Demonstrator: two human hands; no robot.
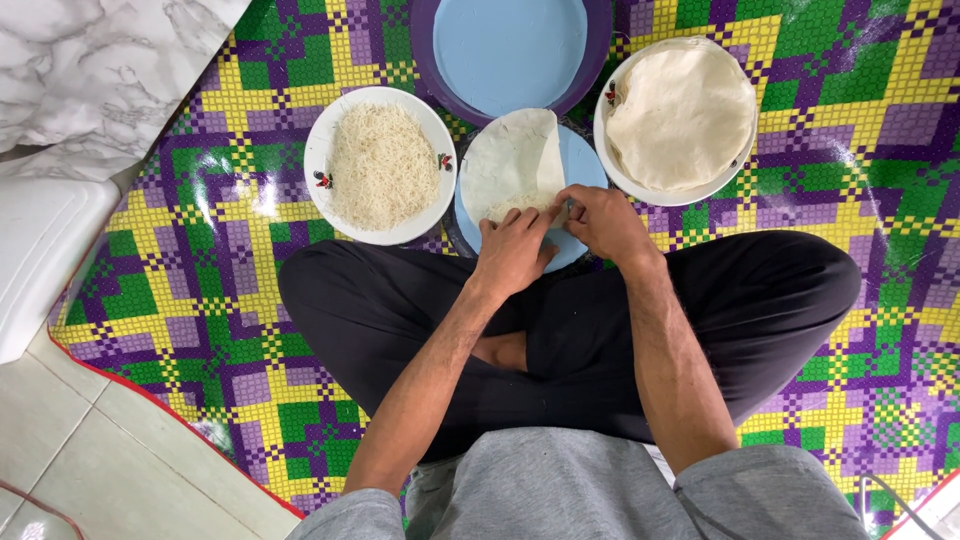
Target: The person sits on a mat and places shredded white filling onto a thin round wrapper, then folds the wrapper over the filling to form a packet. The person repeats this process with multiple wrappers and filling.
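Note:
A thin pale dough sheet [510, 160] lies on a small blue plate [585, 170] in front of my crossed legs, its right edge folded over. A little shredded filling sits at its near edge. My left hand [512, 250] and my right hand [600, 220] meet at that near edge and pinch the sheet with their fingertips. To the left stands a white bowl [325, 130] full of pale shredded filling [382, 165]. To the right a white plate [610, 150] carries a stack of round dough sheets [680, 110].
A large blue tray with a purple rim [510, 45] lies beyond the small plate. Everything rests on a checked mat of purple, green and yellow [180, 280]. White floor tiles [90, 460] and a marble-patterned surface [90, 70] are at the left.

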